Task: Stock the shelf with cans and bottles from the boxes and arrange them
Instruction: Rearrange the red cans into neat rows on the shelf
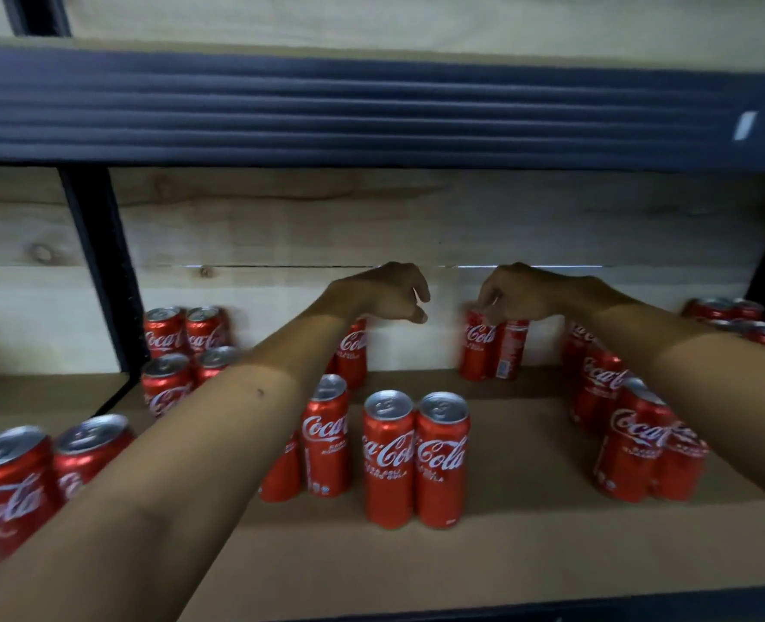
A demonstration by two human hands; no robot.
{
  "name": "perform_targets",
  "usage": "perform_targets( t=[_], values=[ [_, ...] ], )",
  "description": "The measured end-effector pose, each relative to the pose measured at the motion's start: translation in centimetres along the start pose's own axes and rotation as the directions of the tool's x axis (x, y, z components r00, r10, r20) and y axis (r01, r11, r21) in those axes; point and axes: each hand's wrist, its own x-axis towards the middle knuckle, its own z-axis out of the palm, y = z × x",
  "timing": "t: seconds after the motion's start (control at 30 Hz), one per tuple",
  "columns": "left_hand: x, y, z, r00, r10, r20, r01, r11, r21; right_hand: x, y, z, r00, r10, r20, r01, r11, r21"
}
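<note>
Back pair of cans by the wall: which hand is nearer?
Right. The right hand grips the tops of the back pair; the left hand hangs apart to their left.

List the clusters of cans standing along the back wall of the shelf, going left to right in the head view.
Four cans by the black post → can under the left hand → pair of cans gripped from above by the right hand → cans in the far right corner.
</note>
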Motion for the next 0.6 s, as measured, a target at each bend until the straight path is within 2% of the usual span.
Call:
perform_targets(
  t=[0.13, 0.27, 0.47, 0.6],
  values=[
    [5.9, 2.1, 1.2, 0.999, 0.023, 0.036, -0.025, 0.998, 0.056, 1.2, 4.7, 1.0, 0.998, 0.065, -0.002, -0.065, 0.998, 0.003],
    [10.9, 3.1, 3.4, 0.996, 0.010, 0.087, -0.019, 0.995, 0.098, 3.0, 7.7, 2.4, 0.998, 0.063, -0.009, -0.063, 0.998, -0.024],
    [15.2, 3.9, 6.8, 0.980, 0.031, 0.195, -0.064, 0.984, 0.164, 5.3, 10.2, 4.3, 0.992, 0.111, 0.061, -0.111, 0.994, -0.006],
    [16.0, 3.7, 7.6, 0.993, 0.053, 0.108, -0.067, 0.989, 0.131, 6.0, 10.8, 5.0, 0.991, 0.114, 0.068, -0.117, 0.992, 0.037]
  ],
)
